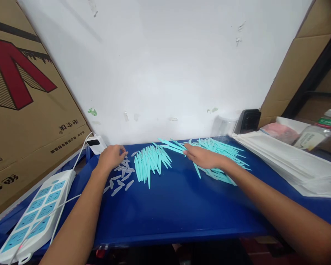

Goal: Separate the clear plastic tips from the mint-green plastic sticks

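Note:
My left hand (113, 156) is over the far end of a scatter of small clear plastic pieces (123, 176), its fingers curled together. Whether a piece is pinched in them cannot be made out. My right hand (200, 154) is closed on several slender teal sticks (171, 145), which point left from its fingers. Beneath and beyond that hand spreads a loose pile of similar teal sticks (223, 149). Between my two hands lies another heap of tapered teal sticks (151, 162), mostly lined up side by side with tips toward me.
The blue table (165, 213) meets a white wall. A white power strip (35, 217) with cables and a small white device (96, 144) lie on the left. On the right are stacked white sheets (287, 162), a clear bottle (317, 132), a clear container (226, 125) and a black object (248, 121).

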A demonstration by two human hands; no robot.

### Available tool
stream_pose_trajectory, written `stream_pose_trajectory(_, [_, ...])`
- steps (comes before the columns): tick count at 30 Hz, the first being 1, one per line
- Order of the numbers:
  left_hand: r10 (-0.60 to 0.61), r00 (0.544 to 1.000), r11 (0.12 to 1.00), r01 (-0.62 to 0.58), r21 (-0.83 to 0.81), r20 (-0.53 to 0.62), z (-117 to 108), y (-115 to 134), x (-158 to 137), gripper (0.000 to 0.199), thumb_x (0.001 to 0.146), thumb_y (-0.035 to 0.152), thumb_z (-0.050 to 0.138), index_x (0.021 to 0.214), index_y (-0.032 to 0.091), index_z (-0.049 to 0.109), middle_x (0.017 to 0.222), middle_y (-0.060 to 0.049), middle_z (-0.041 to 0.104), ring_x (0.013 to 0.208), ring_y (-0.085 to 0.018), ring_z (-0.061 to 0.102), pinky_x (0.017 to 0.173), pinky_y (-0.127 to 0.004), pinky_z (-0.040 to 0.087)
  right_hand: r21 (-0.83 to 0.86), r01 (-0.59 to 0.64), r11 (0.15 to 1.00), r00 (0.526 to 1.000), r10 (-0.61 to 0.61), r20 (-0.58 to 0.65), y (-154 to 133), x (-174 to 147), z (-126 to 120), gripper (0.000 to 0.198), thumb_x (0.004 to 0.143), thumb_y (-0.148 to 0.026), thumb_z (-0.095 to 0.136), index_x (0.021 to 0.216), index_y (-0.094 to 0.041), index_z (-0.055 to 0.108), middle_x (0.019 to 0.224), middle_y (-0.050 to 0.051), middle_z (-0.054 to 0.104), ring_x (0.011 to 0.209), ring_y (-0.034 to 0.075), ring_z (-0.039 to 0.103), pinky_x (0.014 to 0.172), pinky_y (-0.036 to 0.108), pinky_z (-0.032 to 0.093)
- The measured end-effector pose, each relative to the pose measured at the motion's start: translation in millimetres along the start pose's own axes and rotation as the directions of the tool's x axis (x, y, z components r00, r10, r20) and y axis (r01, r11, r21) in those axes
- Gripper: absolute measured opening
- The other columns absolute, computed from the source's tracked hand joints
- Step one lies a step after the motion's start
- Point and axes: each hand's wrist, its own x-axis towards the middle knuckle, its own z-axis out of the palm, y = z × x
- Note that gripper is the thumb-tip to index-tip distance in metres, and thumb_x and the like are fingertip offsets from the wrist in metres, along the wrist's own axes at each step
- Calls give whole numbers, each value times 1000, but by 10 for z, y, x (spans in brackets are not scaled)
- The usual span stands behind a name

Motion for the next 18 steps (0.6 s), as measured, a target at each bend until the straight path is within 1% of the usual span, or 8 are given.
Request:
stream_pose_trajectory(2, [69,998,996,-69,-49,-7,50,12,23,30,92,43,56,101,24,77,91,-9,75,86,-28,68,72,-35,48,84,31,996,999,-28,-37,141,12,66,32,107,-49,27,97,-22,41,91,8,59,77,22,53,71,35,45])
stream_pose_trajectory(4, [149,987,985,-152,-75,-53,125,68,43,34,94,42,53,110,22,77,100,-11,75,98,-29,66,83,-37,50,151,36,988,998,-28,-58,223,-3,138,36,107,-53,25,100,-22,43,94,8,58,78,22,53,73,36,46])
stream_pose_trajectory(6, [213,972,972,-222,-81,-103,207,138,60,39,97,42,50,116,19,76,110,-14,73,110,-31,63,95,-39,48,190,44,981,996,-30,-80,248,-34,192,38,106,-55,27,101,-22,44,94,7,58,78,21,52,75,36,46])
stream_pose_trajectory(8, [252,961,962,-262,-76,-115,276,196,77,41,99,41,49,117,18,76,114,-16,72,114,-32,61,99,-41,47,216,71,974,994,-51,-98,234,-63,216,38,106,-56,28,100,-22,45,93,6,57,77,20,50,75,36,46])
stream_pose_trajectory(13, [273,960,957,-278,-82,-64,357,219,136,33,99,37,50,107,20,77,109,-13,74,109,-30,63,96,-39,48,290,112,950,991,-84,-108,168,-88,212,37,107,-54,28,93,-23,42,86,2,52,73,18,47,72,34,44])
stream_pose_trajectory(18, [202,979,978,-204,-54,-28,401,171,180,25,97,34,52,99,20,72,104,-14,72,101,-30,64,86,-39,49,331,121,936,991,-96,-89,159,-76,263,36,107,-53,30,90,-24,39,84,0,48,70,16,43,69,32,42])
